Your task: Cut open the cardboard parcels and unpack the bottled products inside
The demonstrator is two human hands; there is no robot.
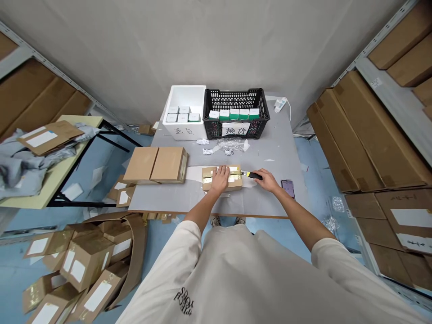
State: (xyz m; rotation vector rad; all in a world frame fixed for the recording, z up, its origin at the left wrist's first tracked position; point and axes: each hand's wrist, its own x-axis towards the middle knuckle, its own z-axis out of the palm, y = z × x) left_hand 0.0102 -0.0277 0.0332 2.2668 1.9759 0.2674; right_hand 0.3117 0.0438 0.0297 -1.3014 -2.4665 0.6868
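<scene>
A small taped cardboard box (236, 182) lies on the grey table near its front edge. My left hand (220, 178) rests flat on top of it, fingers stretched forward, with a ring on one finger. In my right hand (267, 180) is a yellow and black utility knife (252, 175), the fingers wrapped round its handle. The knife's tip points left and meets the box's right end, near the tape seam. Whether the blade is inside the tape is too small to tell.
Two cardboard boxes (168, 164) sit on the left of the table (283, 148). Behind stand a white foam bin (185, 131) and a black crate (265, 118), both holding small boxes. Crumpled paper and plastic (231, 144) lie between; a phone (288, 189) is at right. Parcels (86, 256) fill the lower left.
</scene>
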